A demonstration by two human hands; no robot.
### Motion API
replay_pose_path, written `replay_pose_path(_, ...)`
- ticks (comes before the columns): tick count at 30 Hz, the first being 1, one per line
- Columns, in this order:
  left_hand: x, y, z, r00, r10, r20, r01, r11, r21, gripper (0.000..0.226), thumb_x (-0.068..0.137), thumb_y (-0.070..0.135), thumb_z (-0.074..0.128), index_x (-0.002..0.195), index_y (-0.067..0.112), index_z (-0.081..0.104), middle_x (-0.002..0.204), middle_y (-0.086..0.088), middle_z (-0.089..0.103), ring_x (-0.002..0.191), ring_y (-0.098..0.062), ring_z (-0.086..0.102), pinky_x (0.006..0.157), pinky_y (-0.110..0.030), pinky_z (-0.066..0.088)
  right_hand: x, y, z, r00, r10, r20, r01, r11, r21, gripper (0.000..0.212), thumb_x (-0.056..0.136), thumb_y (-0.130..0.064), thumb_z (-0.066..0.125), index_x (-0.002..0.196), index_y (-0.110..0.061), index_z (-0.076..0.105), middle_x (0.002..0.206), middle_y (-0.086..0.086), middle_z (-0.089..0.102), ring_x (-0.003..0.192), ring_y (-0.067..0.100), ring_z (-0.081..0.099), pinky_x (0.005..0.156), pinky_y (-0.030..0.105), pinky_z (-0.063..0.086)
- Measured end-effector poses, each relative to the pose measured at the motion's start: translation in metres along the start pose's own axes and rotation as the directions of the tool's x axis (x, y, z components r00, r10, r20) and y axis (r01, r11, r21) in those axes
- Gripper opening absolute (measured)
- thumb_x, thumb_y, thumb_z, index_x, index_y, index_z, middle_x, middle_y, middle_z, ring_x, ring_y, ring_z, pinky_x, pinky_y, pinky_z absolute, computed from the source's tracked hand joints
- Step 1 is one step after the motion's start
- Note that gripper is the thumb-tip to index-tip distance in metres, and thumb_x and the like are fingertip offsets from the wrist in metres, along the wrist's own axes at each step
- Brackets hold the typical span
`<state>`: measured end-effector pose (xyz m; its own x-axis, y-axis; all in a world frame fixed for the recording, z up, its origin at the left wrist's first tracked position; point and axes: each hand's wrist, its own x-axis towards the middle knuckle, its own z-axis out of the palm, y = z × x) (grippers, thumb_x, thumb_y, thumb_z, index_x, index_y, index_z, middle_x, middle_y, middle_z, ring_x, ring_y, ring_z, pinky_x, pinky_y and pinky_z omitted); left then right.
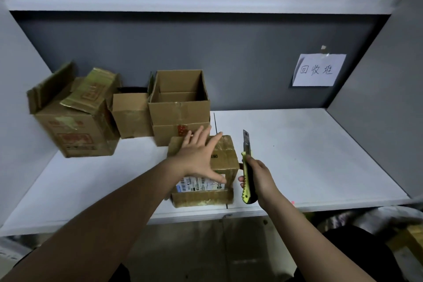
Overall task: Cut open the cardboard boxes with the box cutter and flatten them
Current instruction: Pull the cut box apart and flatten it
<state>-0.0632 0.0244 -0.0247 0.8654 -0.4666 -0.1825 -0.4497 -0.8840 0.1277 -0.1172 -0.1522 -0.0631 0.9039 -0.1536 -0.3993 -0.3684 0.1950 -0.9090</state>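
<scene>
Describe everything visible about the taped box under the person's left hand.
The small brown cardboard box sealed with clear tape sits near the front edge of the white shelf, in front of the open-topped cardboard boxes. It is closed, its top and sides wrapped in glossy, wrinkled tape. A white shipping label with barcodes covers part of its near face. The left hand rests flat on top, fingers spread, thumb reaching down to the label. The right hand holds a yellow-green and black box cutter just right of it, blade extended, apparently not touching.

Small taped brown cardboard box (225, 155) sits at front edge of white shelf board (320, 155), left hand (201, 155) flat on top. Right hand (258, 178) w/ yellow-black box cutter (247, 167) just right of it. Behind-left: open brown cardboard box (178, 105), smaller brown carton (131, 114), crumpled printed carton (73, 117). White paper note (319, 70) on back wall, right.
</scene>
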Motion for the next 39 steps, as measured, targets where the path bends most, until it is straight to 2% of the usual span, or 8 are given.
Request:
replay_pose_path(3,0.025,0.014,-0.009,0.986,-0.049,0.157,0.041,0.998,0.052,0.138,0.056,0.076,0.07,0.149,0.024,-0.019,0.156,-0.009,-0.024,0.142,-0.028,-0.024,0.115,-0.047,-0.015,0.001,-0.001,-0.018,1.0,-0.002,0.022,0.004,0.997,-0.08,0.031,0.101,-0.025,0.04,0.112,0.001,0.053,0.088,0.01,0.066,0.051,0.018,0.046,0.043,0.023,0.041)
replay_pose_path(6,0.037,0.014,-0.01,0.978,-0.072,0.196,0.054,0.994,0.095,0.139,0.055,0.076,0.07,0.15,0.021,-0.015,0.159,-0.009,-0.012,0.145,-0.029,-0.013,0.117,-0.05,-0.008,0.002,-0.004,-0.035,0.997,-0.054,0.046,0.062,0.976,-0.208,0.026,0.1,-0.022,0.043,0.116,-0.005,0.053,0.084,0.012,0.067,0.05,0.02,0.049,0.044,0.024,0.039)
replay_pose_path(11,0.027,0.009,-0.003,1.0,0.005,0.025,-0.007,0.998,0.06,0.13,0.055,0.075,0.071,0.151,0.021,0.001,0.158,-0.003,0.01,0.145,-0.026,0.008,0.118,-0.044,0.008,-0.002,-0.013,-0.05,0.98,-0.146,0.138,0.187,0.911,-0.367,0.022,0.098,-0.024,0.045,0.118,-0.024,0.055,0.089,0.012,0.071,0.048,0.02,0.054,0.047,0.024,0.042)
replay_pose_path(17,0.0,-0.006,-0.003,0.989,0.049,-0.136,-0.053,0.998,-0.02,0.13,0.054,0.074,0.073,0.151,0.022,0.005,0.157,0.002,0.014,0.144,-0.018,0.013,0.118,-0.038,0.007,-0.02,-0.017,-0.045,0.948,-0.249,0.196,0.314,0.822,-0.475,0.025,0.096,-0.025,0.048,0.116,-0.037,0.058,0.079,-0.002,0.072,0.045,0.018,0.055,0.046,0.021,0.042)
replay_pose_path(22,-0.012,-0.016,0.0,0.964,0.083,-0.253,-0.078,0.996,0.031,0.132,0.051,0.08,0.068,0.151,0.02,0.008,0.155,0.0,0.019,0.143,-0.018,0.015,0.119,-0.037,0.005,-0.028,-0.016,-0.036,0.911,-0.357,0.207,0.408,0.709,-0.575,0.027,0.096,-0.031,0.049,0.12,-0.042,0.057,0.079,-0.009,0.071,0.046,0.015,0.059,0.054,0.026,0.046)
replay_pose_path(26,-0.019,-0.016,0.002,0.945,0.096,-0.313,-0.083,0.995,0.056,0.13,0.051,0.078,0.069,0.151,0.019,0.011,0.154,0.0,0.022,0.143,-0.018,0.017,0.119,-0.037,0.006,-0.031,-0.017,-0.03,0.894,-0.387,0.225,0.439,0.664,-0.605,0.027,0.096,-0.033,0.048,0.119,-0.045,0.056,0.08,-0.01,0.07,0.048,0.015,0.06,0.06,0.028,0.049)
replay_pose_path(33,-0.023,-0.018,0.0,0.929,0.08,-0.36,-0.077,0.997,0.02,0.13,0.048,0.075,0.074,0.15,0.017,0.016,0.153,0.0,0.025,0.142,-0.018,0.02,0.119,-0.035,0.006,-0.029,-0.015,-0.027,0.895,-0.412,0.17,0.429,0.692,-0.581,0.028,0.095,-0.033,0.048,0.118,-0.047,0.056,0.078,-0.012,0.069,0.048,0.015,0.06,0.062,0.031,0.051)
replay_pose_path(39,-0.023,-0.021,0.0,0.93,0.077,-0.36,-0.08,0.997,0.007,0.131,0.047,0.075,0.075,0.149,0.017,0.017,0.153,-0.002,0.026,0.142,-0.02,0.022,0.119,-0.037,0.007,-0.028,-0.012,-0.027,0.896,-0.393,0.206,0.439,0.717,-0.542,0.028,0.096,-0.031,0.05,0.118,-0.045,0.058,0.084,0.0,0.068,0.045,0.015,0.057,0.051,0.025,0.043)
